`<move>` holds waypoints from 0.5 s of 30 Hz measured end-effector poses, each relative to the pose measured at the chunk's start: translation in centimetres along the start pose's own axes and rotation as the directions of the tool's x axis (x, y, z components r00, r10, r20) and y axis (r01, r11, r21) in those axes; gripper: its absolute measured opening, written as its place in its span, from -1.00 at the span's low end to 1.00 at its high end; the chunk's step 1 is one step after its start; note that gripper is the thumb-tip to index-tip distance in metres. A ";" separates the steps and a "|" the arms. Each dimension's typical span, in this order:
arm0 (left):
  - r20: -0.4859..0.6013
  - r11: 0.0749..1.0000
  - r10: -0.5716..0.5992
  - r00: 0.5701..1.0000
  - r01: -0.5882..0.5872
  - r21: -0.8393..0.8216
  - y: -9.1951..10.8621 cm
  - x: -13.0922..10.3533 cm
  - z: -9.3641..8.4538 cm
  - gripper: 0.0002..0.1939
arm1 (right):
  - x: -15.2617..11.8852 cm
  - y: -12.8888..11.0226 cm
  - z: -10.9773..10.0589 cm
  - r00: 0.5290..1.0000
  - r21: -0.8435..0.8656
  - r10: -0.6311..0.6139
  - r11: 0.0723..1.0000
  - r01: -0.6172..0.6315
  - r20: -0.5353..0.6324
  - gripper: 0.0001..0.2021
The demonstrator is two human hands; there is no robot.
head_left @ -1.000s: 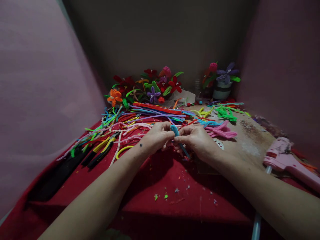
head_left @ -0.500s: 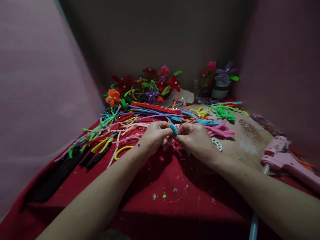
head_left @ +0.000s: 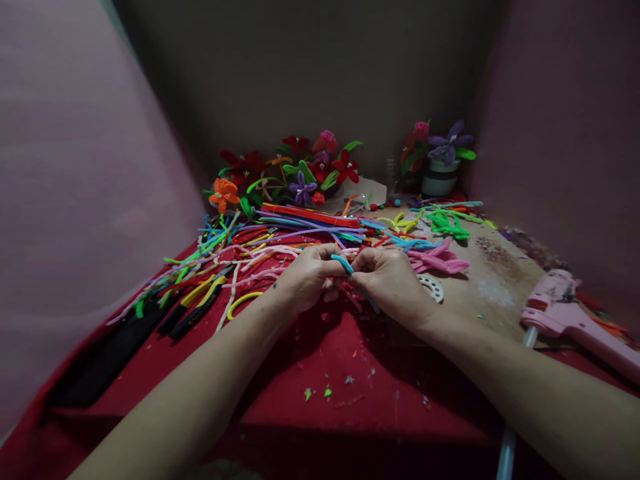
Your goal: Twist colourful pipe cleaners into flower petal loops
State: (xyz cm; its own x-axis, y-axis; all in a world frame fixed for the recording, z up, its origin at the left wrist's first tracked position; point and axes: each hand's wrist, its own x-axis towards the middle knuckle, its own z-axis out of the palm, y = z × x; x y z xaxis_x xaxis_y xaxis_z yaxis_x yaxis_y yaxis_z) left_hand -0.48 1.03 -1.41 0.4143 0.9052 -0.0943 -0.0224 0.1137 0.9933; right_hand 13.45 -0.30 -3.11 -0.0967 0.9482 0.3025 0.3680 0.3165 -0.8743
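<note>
A blue pipe cleaner (head_left: 342, 263) is pinched between my two hands above the red cloth, its upper part curved over the fingertips. My left hand (head_left: 311, 277) is closed on it from the left. From the right, the thumb and forefinger of my right hand (head_left: 390, 280) grip it too, and a blue length shows below that hand. The fingertips of both hands nearly meet. Behind them lies a bundle of red and purple pipe cleaners (head_left: 313, 219).
Pliers (head_left: 200, 303) and a yellow loop handle (head_left: 243, 303) lie at the left. On the cardboard (head_left: 500, 287) are pink pieces (head_left: 440, 257), green pieces (head_left: 447, 223) and a white holed disc (head_left: 431, 288). A pink glue gun (head_left: 555, 307) is at the right. Pipe-cleaner flowers (head_left: 303, 189) stand behind.
The blue pipe cleaner's upright bend now lies flatter and tilts left. My fingertips have drawn slightly apart, and more blue shows below my right hand.
</note>
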 end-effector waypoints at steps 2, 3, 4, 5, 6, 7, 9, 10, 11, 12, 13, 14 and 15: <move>0.001 1.000 -0.013 1.000 0.013 -0.008 0.0 0.0 -0.1 -0.88 | 0.0 0.0 0.0 1.000 0.005 -0.009 1.000 0.009 -0.001 -0.90; -0.001 1.000 -0.015 1.000 0.015 -0.004 0.0 0.0 -0.1 -0.87 | 0.0 0.1 0.0 1.000 0.000 -0.017 1.000 0.017 0.000 -0.90; -0.004 1.000 -0.010 1.000 0.011 0.004 0.0 0.1 -0.2 -0.86 | 0.1 0.1 0.0 1.000 -0.007 -0.024 1.000 0.024 0.001 -0.90; -0.005 1.000 0.000 1.000 0.000 0.020 0.0 0.1 -0.2 -0.86 | 0.1 0.2 0.0 1.000 -0.013 -0.028 1.000 0.028 0.002 -0.90; -0.006 0.999 0.015 1.000 -0.015 0.041 -0.1 0.1 -0.2 -0.85 | 0.2 0.3 0.0 1.000 -0.016 -0.031 0.999 0.031 0.004 -0.91; -0.005 0.997 0.031 1.000 -0.030 0.067 -0.1 0.1 -0.2 -0.86 | 0.2 0.4 0.0 1.000 -0.013 -0.030 0.999 0.030 0.004 -0.91; -0.013 0.990 0.042 0.999 -0.040 0.133 0.0 0.1 -0.2 -0.86 | 0.3 0.4 0.1 1.000 0.010 -0.008 1.000 0.008 0.012 -0.92; -0.034 0.985 0.044 0.998 -0.037 0.169 0.0 0.0 -0.1 -0.86 | 0.3 0.4 0.1 1.000 0.030 0.013 0.999 -0.014 0.024 -0.92; -0.063 0.978 0.057 0.996 -0.043 0.204 0.1 0.0 -0.1 -0.85 | 0.2 0.4 0.1 0.998 0.056 0.040 0.998 -0.042 0.042 -0.92; -0.093 0.971 0.083 0.992 -0.059 0.233 0.1 0.0 -0.1 -0.84 | 0.2 0.3 0.1 0.996 0.089 0.069 0.993 -0.074 0.063 -0.92; -0.118 0.964 0.117 0.986 -0.084 0.253 0.2 0.0 0.0 -0.82 | 0.2 0.1 0.1 0.992 0.127 0.096 0.986 -0.106 0.083 -0.92; -0.136 0.958 0.156 0.978 -0.116 0.261 0.2 0.0 0.0 -0.80 | 0.1 0.0 0.1 0.988 0.167 0.122 0.976 -0.137 0.099 -0.92; -0.145 0.954 0.192 0.971 -0.150 0.258 0.3 0.0 0.1 -0.77 | 0.1 -0.2 0.0 0.983 0.211 0.147 0.963 -0.168 0.113 -0.92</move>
State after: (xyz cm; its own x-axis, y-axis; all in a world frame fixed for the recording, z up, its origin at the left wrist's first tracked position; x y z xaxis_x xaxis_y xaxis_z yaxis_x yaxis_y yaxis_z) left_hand -0.45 1.01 -1.15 0.2655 0.9599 0.0897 0.1515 -0.1334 0.9794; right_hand 13.36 -0.25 -2.94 -0.1453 0.9813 0.1260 0.1759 0.1509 -0.9728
